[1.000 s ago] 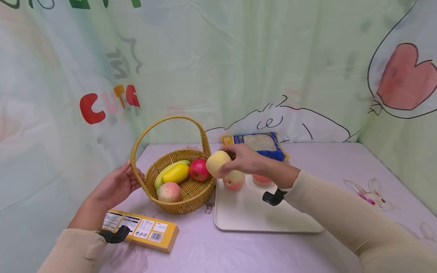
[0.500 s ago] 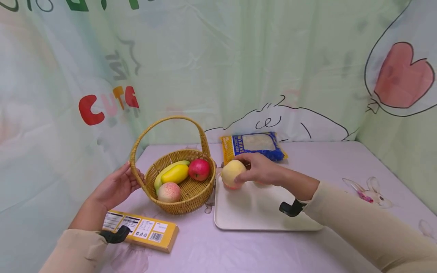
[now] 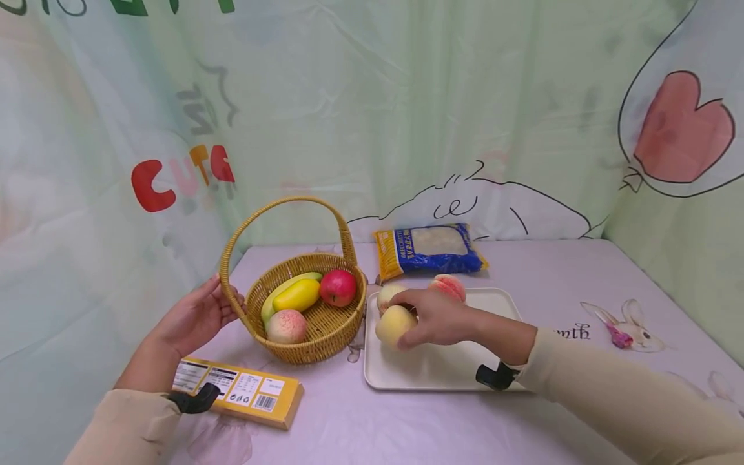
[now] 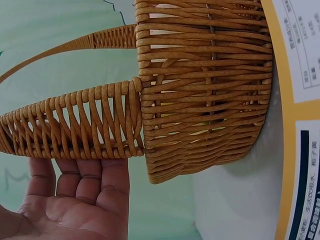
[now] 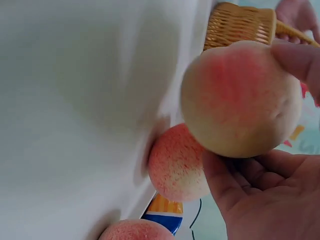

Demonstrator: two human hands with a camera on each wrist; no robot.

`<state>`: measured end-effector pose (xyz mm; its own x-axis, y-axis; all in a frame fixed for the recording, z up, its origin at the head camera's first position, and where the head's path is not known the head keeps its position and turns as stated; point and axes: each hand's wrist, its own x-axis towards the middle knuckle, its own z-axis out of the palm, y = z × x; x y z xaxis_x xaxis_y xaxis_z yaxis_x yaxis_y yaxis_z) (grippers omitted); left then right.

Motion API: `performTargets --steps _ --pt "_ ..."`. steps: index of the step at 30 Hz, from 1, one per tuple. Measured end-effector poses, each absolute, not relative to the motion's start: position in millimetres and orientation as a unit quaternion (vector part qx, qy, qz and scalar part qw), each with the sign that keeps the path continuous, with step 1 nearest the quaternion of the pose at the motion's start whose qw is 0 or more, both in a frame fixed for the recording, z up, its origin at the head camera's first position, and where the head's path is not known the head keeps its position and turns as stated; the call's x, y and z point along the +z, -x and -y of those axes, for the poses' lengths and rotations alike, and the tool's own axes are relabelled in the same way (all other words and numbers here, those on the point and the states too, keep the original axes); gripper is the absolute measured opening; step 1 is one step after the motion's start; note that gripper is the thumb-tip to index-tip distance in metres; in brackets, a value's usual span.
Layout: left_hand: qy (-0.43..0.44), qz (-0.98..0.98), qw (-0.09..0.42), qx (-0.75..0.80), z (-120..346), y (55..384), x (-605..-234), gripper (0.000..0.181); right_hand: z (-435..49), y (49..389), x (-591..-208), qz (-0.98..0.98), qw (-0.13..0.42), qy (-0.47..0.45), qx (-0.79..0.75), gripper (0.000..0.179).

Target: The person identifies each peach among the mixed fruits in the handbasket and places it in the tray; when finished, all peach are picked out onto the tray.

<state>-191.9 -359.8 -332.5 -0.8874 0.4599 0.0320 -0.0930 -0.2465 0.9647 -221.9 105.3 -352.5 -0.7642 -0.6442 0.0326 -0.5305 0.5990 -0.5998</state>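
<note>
My right hand [image 3: 436,316] pinches a pale yellow peach [image 3: 395,327] above the tray [image 3: 465,374]; its blushed side faces the right wrist view. Behind it sits a partly covered peach [image 3: 388,297], with a red-pink peach [image 3: 449,287] near the tray's back edge. The left hand [image 3: 194,323] is at the wicker basket [image 3: 314,349], its fingers extended behind the handle [image 4: 75,120] and palm facing the camera in the left wrist view. In the basket lie a banana [image 3: 270,303], a yellow mango-like fruit [image 3: 298,295], a red apple [image 3: 338,288] and a speckled peach [image 3: 287,327].
A blue and yellow pasta bag [image 3: 433,250] lies behind the tray. The yellow box [image 3: 250,394] lies in front of the basket, near my left forearm. Printed curtains [image 3: 407,129] enclose the table's back and sides.
My right hand has carried the yellow peach from the basket's right rim rightward, then down and nearer over the tray. My left hand and the basket have stayed put.
</note>
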Motion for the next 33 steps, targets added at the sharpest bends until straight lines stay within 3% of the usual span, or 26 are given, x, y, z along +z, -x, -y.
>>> performTargets --steps 15,33 --pt "-0.187 -0.568 0.195 0.777 359 193 -331 0.048 -90 209 -355 -0.919 0.053 0.350 -0.175 0.079" --pt "-0.159 -0.586 0.178 0.774 359 191 -333 0.042 -96 206 -361 -0.897 0.037 0.395 -0.195 0.079"
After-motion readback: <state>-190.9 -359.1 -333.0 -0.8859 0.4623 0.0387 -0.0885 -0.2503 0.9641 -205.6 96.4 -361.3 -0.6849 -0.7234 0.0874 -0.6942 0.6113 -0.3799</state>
